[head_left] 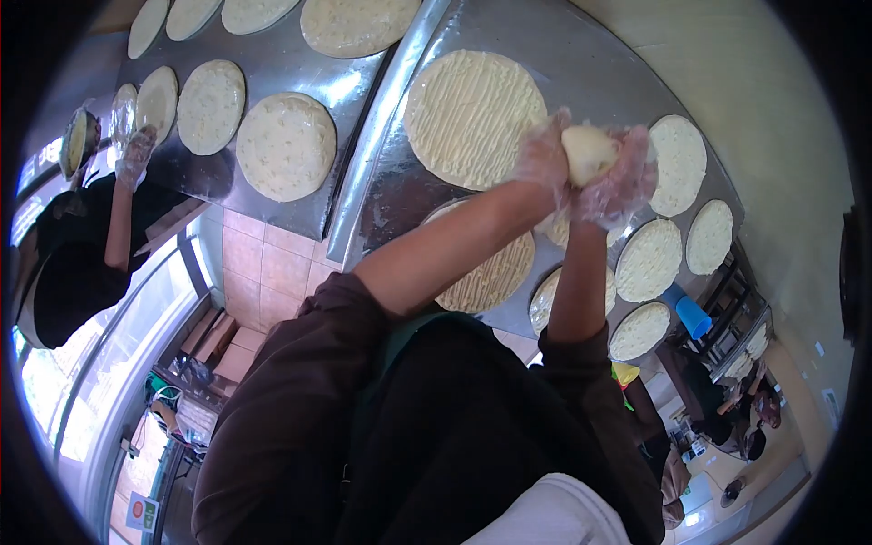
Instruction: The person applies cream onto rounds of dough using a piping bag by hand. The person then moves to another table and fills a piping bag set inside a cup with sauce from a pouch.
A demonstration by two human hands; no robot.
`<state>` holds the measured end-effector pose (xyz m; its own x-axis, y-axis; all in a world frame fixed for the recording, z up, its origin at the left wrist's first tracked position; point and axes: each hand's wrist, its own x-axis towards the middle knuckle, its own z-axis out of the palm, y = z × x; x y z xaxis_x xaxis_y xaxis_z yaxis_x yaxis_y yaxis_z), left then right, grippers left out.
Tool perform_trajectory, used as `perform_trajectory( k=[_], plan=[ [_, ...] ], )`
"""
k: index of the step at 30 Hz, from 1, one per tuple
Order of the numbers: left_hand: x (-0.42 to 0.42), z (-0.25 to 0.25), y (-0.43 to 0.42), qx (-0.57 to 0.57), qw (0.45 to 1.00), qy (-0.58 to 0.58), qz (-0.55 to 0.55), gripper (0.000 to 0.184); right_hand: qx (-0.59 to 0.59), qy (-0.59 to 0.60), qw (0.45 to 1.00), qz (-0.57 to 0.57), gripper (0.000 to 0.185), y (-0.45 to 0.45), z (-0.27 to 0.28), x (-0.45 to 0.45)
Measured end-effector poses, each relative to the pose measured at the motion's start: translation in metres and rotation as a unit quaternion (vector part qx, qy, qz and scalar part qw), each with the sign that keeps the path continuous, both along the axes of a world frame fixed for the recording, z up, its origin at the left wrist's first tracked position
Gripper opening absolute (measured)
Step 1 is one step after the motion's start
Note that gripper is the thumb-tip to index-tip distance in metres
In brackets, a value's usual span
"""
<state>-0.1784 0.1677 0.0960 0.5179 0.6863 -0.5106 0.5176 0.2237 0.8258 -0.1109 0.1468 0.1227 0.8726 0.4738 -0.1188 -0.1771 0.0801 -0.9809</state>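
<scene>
Both of my hands wear clear plastic gloves and are raised over the metal table. A pale ball of dough sits between them. My left hand presses on one side of it, and my right hand cups the other side. Just beside my left hand lies a large flat dough round with ridged lines of pale topping. Another ridged round is partly hidden under my left forearm. Smaller dotted rounds lie to the right of my hands.
More dough rounds lie on the adjoining table at the left. A co-worker's gloved hand is at that table's far left, near a metal bowl. A blue cup and a rack are at the right. Other people are at the lower right.
</scene>
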Motion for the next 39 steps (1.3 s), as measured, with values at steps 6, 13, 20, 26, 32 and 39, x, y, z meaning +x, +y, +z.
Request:
perform_trajectory(
  k=[6, 13, 20, 26, 32, 39],
  plan=[
    [-0.028, -0.047, -0.059, -0.142, 0.964, -0.151, 0.164, 0.052, -0.262, -0.104, 0.955, 0.095, 0.027, -0.041, -0.016, -0.029],
    [-0.003, -0.028, -0.008, -0.464, 0.676, -0.400, 0.410, 0.034, -0.117, 0.002, 0.993, 0.002, 0.029, 0.007, 0.010, -0.030],
    [-0.014, -0.027, 0.010, -0.310, 0.857, -0.250, 0.327, 0.029, -0.068, -0.018, 0.996, 0.046, 0.026, 0.024, -0.010, -0.022],
    [-0.066, -0.031, -0.060, -0.516, 0.633, -0.394, 0.421, 0.041, -0.140, 0.087, 0.983, 0.080, 0.026, -0.043, -0.002, -0.073],
    [0.009, -0.101, 0.027, -0.126, 0.879, -0.349, 0.298, 0.027, -0.073, -0.084, 0.990, 0.091, 0.025, 0.049, -0.012, -0.026],
    [-0.085, -0.001, -0.036, -0.208, 0.914, -0.200, 0.286, 0.042, -0.157, 0.089, 0.982, 0.063, 0.024, -0.018, -0.002, -0.082]
  ],
)
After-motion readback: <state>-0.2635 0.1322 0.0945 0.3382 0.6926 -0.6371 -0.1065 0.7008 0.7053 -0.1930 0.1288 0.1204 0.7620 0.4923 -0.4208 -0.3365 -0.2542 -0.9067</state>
